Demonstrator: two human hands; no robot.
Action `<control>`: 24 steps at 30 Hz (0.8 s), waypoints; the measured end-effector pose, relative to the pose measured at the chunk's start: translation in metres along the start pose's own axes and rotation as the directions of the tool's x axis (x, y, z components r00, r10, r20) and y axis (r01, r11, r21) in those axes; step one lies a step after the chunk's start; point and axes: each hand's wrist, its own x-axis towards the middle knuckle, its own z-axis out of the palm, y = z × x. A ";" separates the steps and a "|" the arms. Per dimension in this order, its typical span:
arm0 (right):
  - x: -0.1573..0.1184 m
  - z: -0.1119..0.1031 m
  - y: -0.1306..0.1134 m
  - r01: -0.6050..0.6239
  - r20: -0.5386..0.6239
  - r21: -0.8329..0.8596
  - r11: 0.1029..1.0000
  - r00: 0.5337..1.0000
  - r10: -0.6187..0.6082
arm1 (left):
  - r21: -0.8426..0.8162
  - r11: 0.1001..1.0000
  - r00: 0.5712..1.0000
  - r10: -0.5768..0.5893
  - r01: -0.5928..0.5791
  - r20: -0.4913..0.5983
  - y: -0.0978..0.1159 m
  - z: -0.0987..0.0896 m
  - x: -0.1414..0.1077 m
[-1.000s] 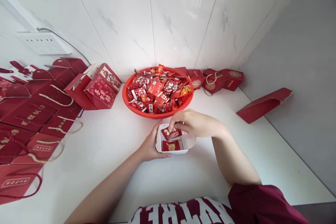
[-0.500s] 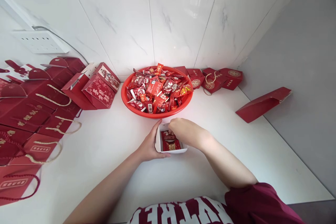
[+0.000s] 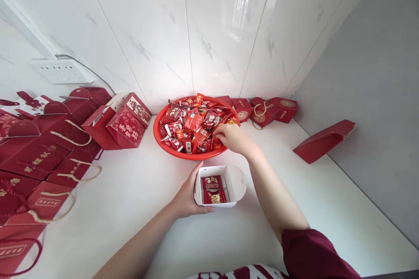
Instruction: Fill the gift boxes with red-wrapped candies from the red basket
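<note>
My left hand (image 3: 192, 195) grips the left side of a small white-lined paper box (image 3: 234, 185), its thumb at the front and a finger along the far corner. The box's top is open and a rounded flap sticks out to the right. Two red wrapped candies (image 3: 214, 196) lie inside. Over the right front of a red plastic basket (image 3: 178, 154) heaped with wrapped candies (image 3: 193, 120), my right hand (image 3: 233, 138) has its fingers curled and pinched among the candies. What lies between those fingertips is hidden.
Red gift boxes with rope handles (image 3: 39, 157) crowd the left side. Two patterned boxes (image 3: 127, 126) stand left of the basket. Smaller red boxes (image 3: 262, 111) line the tiled wall, and a red carton (image 3: 324, 141) leans by the grey panel at right.
My right hand has moved from inside the box up to the candy basket. The box's right flap is now uncovered. My left hand keeps its hold, and the view has tilted upward.
</note>
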 end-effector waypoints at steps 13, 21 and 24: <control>0.040 0.047 -0.010 -0.003 -0.040 -0.164 0.986 0.999 -0.003 | 0.030 1.000 1.000 -0.009 0.009 0.006 -0.001 -0.002 -0.001; 0.032 0.042 -0.005 0.048 -0.079 -0.186 0.981 0.995 -0.063 | 0.059 0.998 1.000 -0.009 0.009 0.005 0.001 -0.002 -0.001; 0.014 0.032 -0.002 0.102 -0.092 -0.124 0.987 0.989 -0.114 | 0.060 0.998 1.000 -0.008 0.007 0.010 0.000 -0.002 0.000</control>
